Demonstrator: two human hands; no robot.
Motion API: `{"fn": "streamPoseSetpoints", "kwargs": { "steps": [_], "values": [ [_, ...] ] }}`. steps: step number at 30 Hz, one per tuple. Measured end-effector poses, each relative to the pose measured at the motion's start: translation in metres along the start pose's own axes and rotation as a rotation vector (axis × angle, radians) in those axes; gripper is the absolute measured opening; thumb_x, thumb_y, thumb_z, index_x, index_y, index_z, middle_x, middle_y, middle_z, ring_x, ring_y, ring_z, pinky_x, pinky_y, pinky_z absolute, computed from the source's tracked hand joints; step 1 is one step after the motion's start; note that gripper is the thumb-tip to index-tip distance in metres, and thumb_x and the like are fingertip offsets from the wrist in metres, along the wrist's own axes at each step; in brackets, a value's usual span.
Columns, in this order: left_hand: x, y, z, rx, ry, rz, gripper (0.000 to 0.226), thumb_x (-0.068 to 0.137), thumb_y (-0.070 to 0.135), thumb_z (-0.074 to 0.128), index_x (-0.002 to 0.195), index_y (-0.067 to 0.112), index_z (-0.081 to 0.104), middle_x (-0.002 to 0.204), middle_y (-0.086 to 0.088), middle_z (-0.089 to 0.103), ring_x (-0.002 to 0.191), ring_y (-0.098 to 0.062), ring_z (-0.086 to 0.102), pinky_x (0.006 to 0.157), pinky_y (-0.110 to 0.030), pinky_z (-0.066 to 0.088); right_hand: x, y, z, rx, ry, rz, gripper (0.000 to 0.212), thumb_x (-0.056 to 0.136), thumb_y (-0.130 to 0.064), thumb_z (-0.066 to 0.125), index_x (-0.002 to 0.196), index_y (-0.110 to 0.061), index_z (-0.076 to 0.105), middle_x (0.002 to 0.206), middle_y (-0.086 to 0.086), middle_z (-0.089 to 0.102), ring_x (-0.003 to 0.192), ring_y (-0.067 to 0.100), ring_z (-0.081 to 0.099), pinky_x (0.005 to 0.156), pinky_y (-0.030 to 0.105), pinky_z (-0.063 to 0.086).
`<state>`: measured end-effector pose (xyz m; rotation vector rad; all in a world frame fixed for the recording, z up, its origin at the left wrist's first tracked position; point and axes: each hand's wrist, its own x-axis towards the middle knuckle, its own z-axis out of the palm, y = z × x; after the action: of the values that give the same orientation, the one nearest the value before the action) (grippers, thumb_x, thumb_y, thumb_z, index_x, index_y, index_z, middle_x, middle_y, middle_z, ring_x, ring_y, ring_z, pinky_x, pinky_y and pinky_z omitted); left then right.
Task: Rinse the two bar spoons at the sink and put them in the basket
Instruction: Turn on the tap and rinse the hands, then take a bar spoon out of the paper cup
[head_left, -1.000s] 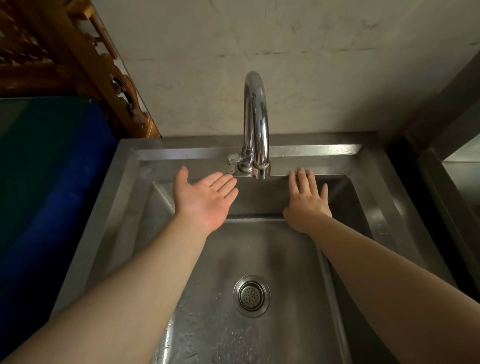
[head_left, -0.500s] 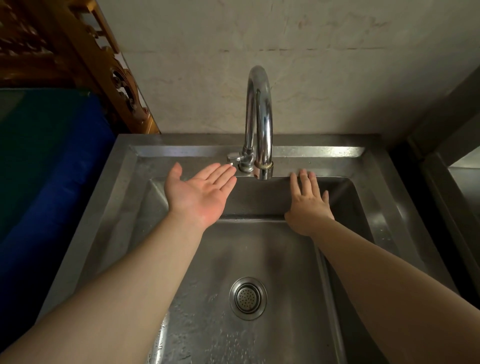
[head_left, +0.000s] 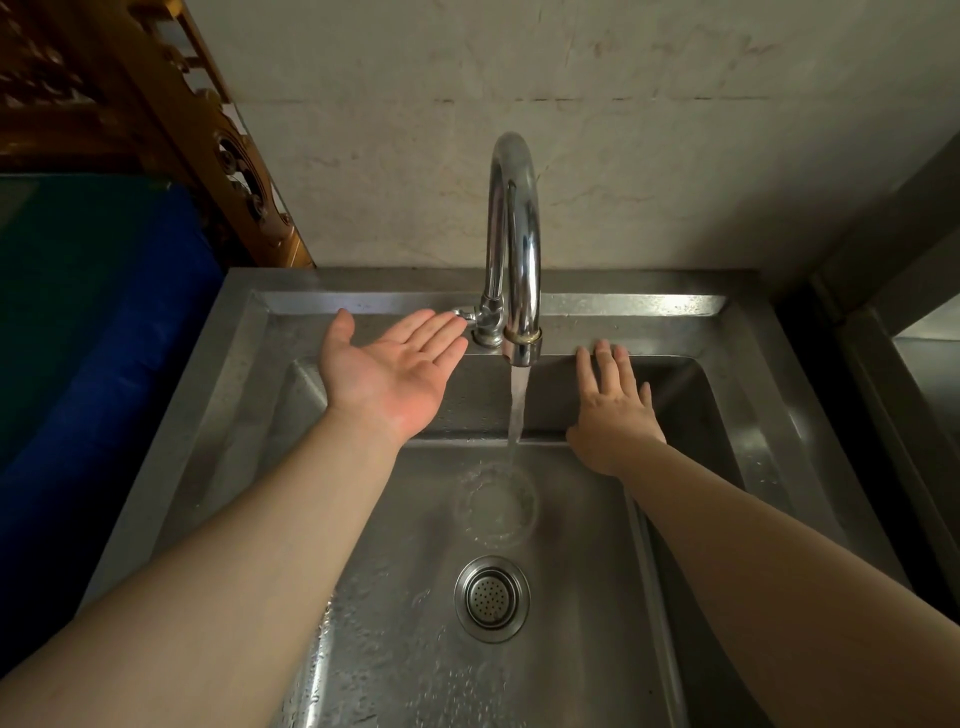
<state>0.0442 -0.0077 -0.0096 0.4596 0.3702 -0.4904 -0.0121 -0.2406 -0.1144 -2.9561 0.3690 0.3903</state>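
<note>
A steel sink fills the view, with a chrome gooseneck tap at its back rim. Water runs from the spout into the basin, splashing above the round drain strainer. My left hand is held palm up, fingers apart, its fingertips touching the small tap lever. My right hand rests palm down on the basin's back wall, right of the stream, holding nothing. No bar spoon and no basket is in view.
A blue and green surface lies left of the sink. Carved wooden furniture stands at the back left. A beige tiled wall rises behind the tap, and a steel frame borders the right.
Water now flows from the tap; earlier it was off. My left hand moved up and right until its fingertips met the tap lever. My right hand stayed put.
</note>
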Motion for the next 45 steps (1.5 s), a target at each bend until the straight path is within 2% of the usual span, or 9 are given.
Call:
{"fn": "streamPoseSetpoints", "kwargs": {
  "steps": [16, 22, 26, 30, 34, 38, 40, 43, 45],
  "values": [
    [-0.019, 0.002, -0.010, 0.042, 0.020, 0.027, 0.085, 0.094, 0.060, 0.031, 0.142, -0.010, 0.032, 0.147, -0.031, 0.039, 0.139, -0.040, 0.036, 0.115, -0.051, 0.025, 0.008, 0.005, 0.001, 0.046, -0.049, -0.007, 0.108, 0.083, -0.028, 0.067, 0.154, -0.025, -0.014, 0.163, 0.000, -0.023, 0.148, 0.026, -0.025, 0.118, 0.058, 0.008],
    [-0.056, -0.005, -0.026, 0.168, 0.151, 0.086, 0.068, 0.093, 0.056, 0.038, 0.128, 0.000, 0.056, 0.124, -0.021, 0.067, 0.121, -0.035, 0.058, 0.101, -0.044, 0.044, -0.006, 0.009, -0.012, 0.236, -0.099, 0.009, 0.100, 0.086, -0.028, 0.067, 0.155, -0.032, -0.005, 0.166, -0.002, -0.014, 0.150, 0.027, -0.018, 0.118, 0.058, 0.008],
    [-0.085, -0.005, -0.048, 0.229, 0.246, 0.123, 0.064, 0.093, 0.057, 0.036, 0.122, 0.006, 0.064, 0.117, -0.013, 0.072, 0.116, -0.029, 0.062, 0.094, -0.038, 0.047, -0.062, 0.000, -0.001, 0.499, 0.046, 0.094, 0.078, 0.091, -0.020, 0.062, 0.155, -0.020, 0.016, 0.165, 0.004, 0.009, 0.151, 0.029, 0.005, 0.120, 0.048, 0.018],
    [-0.122, 0.010, -0.066, 0.208, 0.247, 0.182, 0.062, 0.095, 0.054, 0.036, 0.122, 0.006, 0.064, 0.117, -0.013, 0.072, 0.113, -0.028, 0.066, 0.095, -0.038, 0.049, -0.129, -0.027, 0.000, 0.656, 0.110, 0.164, 0.050, 0.092, -0.015, 0.055, 0.141, -0.010, 0.047, 0.143, 0.013, 0.047, 0.131, 0.031, 0.044, 0.110, 0.045, 0.040],
    [-0.170, 0.033, -0.069, 0.373, 0.298, 0.316, 0.046, 0.098, 0.042, 0.040, 0.118, 0.009, 0.064, 0.112, -0.008, 0.074, 0.100, -0.021, 0.072, 0.087, -0.034, 0.050, -0.181, -0.080, -0.016, 0.764, 0.089, 0.113, 0.028, 0.092, -0.013, 0.056, 0.117, -0.007, 0.066, 0.112, 0.010, 0.067, 0.104, 0.026, 0.063, 0.093, 0.038, 0.049],
    [-0.234, 0.064, -0.065, 0.667, 0.397, 0.550, 0.018, 0.091, 0.023, 0.055, 0.099, 0.019, 0.071, 0.105, -0.006, 0.076, 0.091, -0.018, 0.073, 0.076, -0.029, 0.049, -0.221, -0.159, -0.042, 0.821, 0.110, -0.085, 0.020, 0.092, -0.016, 0.059, 0.109, -0.017, 0.071, 0.096, -0.002, 0.072, 0.092, 0.013, 0.065, 0.081, 0.024, 0.044],
    [-0.273, 0.084, -0.065, 0.846, 0.434, 0.723, 0.016, 0.085, 0.026, 0.057, 0.091, 0.028, 0.072, 0.102, -0.002, 0.077, 0.091, -0.016, 0.072, 0.074, -0.027, 0.049, -0.238, -0.202, -0.053, 0.849, 0.092, -0.189, 0.019, 0.092, -0.019, 0.059, 0.107, -0.024, 0.070, 0.092, -0.007, 0.073, 0.088, 0.008, 0.066, 0.078, 0.021, 0.044],
    [-0.339, 0.120, -0.068, 1.181, 0.481, 0.966, 0.021, 0.084, 0.036, 0.055, 0.098, 0.030, 0.069, 0.101, 0.014, 0.074, 0.096, -0.006, 0.069, 0.079, -0.021, 0.052, -0.267, -0.268, -0.066, 0.897, 0.034, -0.349, 0.017, 0.091, -0.020, 0.060, 0.104, -0.027, 0.069, 0.087, -0.010, 0.074, 0.080, 0.003, 0.065, 0.075, 0.020, 0.047],
    [-0.380, 0.142, -0.074, 1.348, 0.536, 1.085, 0.022, 0.087, 0.034, 0.053, 0.104, 0.028, 0.066, 0.104, 0.019, 0.071, 0.100, -0.001, 0.066, 0.084, -0.015, 0.049, -0.284, -0.307, -0.070, 0.934, -0.013, -0.439, 0.017, 0.090, -0.018, 0.061, 0.103, -0.028, 0.069, 0.086, -0.010, 0.074, 0.081, 0.001, 0.065, 0.072, 0.010, 0.045]
  ]
}}
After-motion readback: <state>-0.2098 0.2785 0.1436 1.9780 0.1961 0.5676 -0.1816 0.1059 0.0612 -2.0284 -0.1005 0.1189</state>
